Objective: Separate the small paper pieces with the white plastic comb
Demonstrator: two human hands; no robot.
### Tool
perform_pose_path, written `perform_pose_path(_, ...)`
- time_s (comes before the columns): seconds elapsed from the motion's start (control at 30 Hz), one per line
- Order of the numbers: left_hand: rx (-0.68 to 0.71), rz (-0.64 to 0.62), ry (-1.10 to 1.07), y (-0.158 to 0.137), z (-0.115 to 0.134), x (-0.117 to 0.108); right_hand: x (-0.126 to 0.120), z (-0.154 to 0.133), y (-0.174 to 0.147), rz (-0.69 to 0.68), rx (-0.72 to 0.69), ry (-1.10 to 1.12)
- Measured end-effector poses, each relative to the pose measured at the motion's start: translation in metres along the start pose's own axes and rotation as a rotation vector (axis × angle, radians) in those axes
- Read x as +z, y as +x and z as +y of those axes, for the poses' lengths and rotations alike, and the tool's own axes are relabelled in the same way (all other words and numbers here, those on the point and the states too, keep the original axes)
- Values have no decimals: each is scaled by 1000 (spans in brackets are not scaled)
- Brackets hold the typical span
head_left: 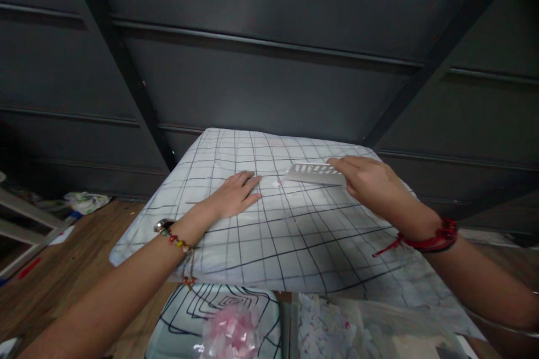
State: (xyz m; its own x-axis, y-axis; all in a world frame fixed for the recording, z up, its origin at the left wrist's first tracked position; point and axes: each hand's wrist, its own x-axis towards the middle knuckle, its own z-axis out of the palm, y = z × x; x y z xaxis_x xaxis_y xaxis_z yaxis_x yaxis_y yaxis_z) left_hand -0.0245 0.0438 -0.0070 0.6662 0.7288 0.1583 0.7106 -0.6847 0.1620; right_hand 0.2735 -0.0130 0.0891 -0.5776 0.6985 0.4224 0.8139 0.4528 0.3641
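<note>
My left hand (238, 196) lies flat on the white checked tablecloth (261, 241), fingers stretched out and holding nothing. Between the fingers and thumb of my right hand (366, 182) is a white slotted plate (314, 174), a thin flat piece with a row of openings along its upper part. It stands tilted on its long edge, close to or touching the cloth; its right end is hidden by my fingers. A small whitish scrap (276, 183) sits on the cloth between the plate and my left fingertips.
Dark panelling (269, 84) rises behind the table. At the near side are a patterned stool (177, 320) with a clear bag of pink pieces (231, 331) and a clear bag of greyish pieces (324, 325). On the left floor stands a white rack (29, 219) near crumpled fabric (86, 202).
</note>
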Motion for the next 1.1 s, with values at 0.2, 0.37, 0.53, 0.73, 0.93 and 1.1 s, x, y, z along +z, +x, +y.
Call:
perform_pose_path(0.2,-31,-45,56,0,4,-3,-5,1,-3,-13,-19,-21)
perform_pose_path(0.37,-27,-34,29,0,4,-3,-6,-2,0,5,-10,-17)
perform_pose_path(0.53,-29,-38,15,-1,3,-3,-6,-5,-2,-41,-14,20)
perform_pose_path(0.73,-36,-43,24,0,4,-3,-12,-7,-3,52,-25,6)
perform_pose_path(0.93,-50,-45,17,0,5,-3,-3,-12,9,28,-79,25)
perform_pose_path(1.1,-46,-43,28,0,5,-3,5,-8,19,-22,-8,-10)
